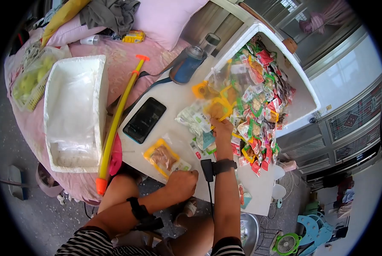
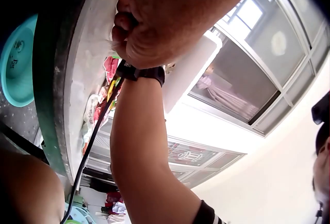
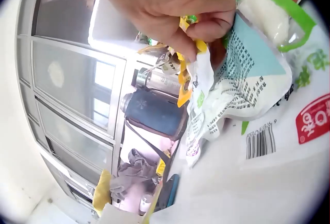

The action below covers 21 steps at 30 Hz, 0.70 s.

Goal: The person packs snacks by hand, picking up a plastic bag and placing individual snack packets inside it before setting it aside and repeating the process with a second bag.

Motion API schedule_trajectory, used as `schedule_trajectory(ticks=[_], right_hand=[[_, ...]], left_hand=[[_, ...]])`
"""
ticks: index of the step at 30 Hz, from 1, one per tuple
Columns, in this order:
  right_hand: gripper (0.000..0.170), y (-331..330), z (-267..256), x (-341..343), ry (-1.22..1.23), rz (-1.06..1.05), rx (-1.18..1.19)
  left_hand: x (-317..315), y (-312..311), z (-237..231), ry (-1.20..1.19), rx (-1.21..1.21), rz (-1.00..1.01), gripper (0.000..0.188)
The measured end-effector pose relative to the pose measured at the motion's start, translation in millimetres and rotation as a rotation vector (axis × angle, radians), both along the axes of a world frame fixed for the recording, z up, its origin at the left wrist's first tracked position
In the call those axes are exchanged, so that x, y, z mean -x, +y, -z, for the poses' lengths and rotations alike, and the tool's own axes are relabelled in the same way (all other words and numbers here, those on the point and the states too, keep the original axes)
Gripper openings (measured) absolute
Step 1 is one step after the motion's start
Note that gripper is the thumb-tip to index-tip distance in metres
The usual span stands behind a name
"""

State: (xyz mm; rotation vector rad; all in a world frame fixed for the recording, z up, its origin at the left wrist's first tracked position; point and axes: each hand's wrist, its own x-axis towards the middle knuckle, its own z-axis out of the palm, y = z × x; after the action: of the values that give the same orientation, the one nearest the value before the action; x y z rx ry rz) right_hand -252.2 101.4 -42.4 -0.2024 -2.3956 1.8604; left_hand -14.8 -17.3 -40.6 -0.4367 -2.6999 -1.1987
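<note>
In the head view my right hand [image 1: 222, 128] pinches the edge of a yellow-and-white food packet [image 1: 218, 109] over the table. The right wrist view shows thumb and fingers closed on the packet's crumpled edge [image 3: 202, 74]. A white, green and blue food packet [image 3: 252, 74] lies beside those fingers. My left hand [image 1: 181, 185] has its fingers curled in at the table's near edge. Next to its knuckles lies a yellow-framed food packet [image 1: 161, 157] with brown food showing through. Nothing shows inside the left fingers in the left wrist view [image 2: 126, 26].
A tipped white foam box [image 1: 304, 81] spills several colourful packets [image 1: 259, 106] onto the white table [image 1: 259, 194]. A phone [image 1: 145, 119] and a blue bottle [image 1: 186, 66] stand left of the hands. Further left are a yellow tube [image 1: 120, 106] and another foam box [image 1: 73, 106].
</note>
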Motion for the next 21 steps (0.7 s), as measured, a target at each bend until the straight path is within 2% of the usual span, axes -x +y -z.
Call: schedule_trajectory(ticks=[2, 5, 8, 10, 14, 16, 19, 21], right_hand=[[0.017, 1, -28, -33, -0.075, -0.037, 0.175], [0.015, 28, -39, -67, -0.094, -0.084, 0.395], [0.014, 45, -49, -122, 0.016, -0.138, 0.630], [0.014, 52, -42, -153, 0.020, -0.001, 0.671], [0.016, 64, -31, -211, -0.025, 0.085, 0.708], [0.016, 82, -16, -224, -0.069, -0.056, 0.678], [0.018, 76, -18, -231, -0.104, -0.188, 0.704], [0.021, 66, -15, -235, -0.154, -0.201, 0.688]], left_hand=[[1, 1, 4, 0.018, 0.003, -0.017, 0.013], [0, 1, 1, 0.061, -0.053, -0.051, 0.011], [2, -2, -6, 0.106, -0.107, -0.104, 0.008], [4, -1, -6, 0.145, -0.176, -0.151, 0.007], [8, -2, -7, 0.197, -0.223, -0.204, 0.014], [8, -1, -6, 0.217, -0.213, -0.207, 0.013], [9, 1, -5, 0.232, -0.162, -0.204, 0.014], [8, 2, -8, 0.211, -0.092, -0.214, 0.016]])
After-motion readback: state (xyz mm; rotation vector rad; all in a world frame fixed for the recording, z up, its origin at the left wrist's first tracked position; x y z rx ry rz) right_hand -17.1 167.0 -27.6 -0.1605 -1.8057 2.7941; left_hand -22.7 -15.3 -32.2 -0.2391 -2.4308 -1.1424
